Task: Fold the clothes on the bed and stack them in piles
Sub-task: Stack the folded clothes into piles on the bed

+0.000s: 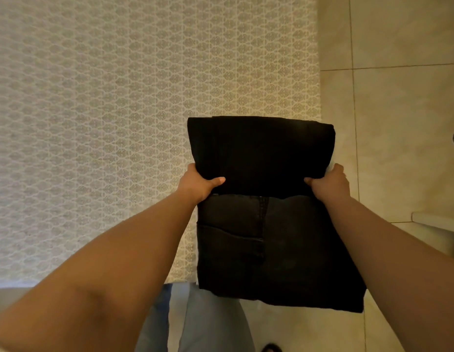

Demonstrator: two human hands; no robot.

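A pair of black jeans [261, 153] is held folded over the bed's near right corner. My left hand [199, 182] grips the fold's left edge, thumb on top. At the fold's right edge my right hand [331, 182] grips the same way. The waist part with its pocket and seam hangs down toward me, past the bed's edge. The folded upper part lies flat over the patterned bedspread [106, 123].
The bedspread stretches away to the left and far side. Beige floor tiles [403, 110] run along the bed's right side. A white ledge [439, 222] juts in at the right edge. My light blue trousers [203, 323] and a dark shoe [271, 348] show below.
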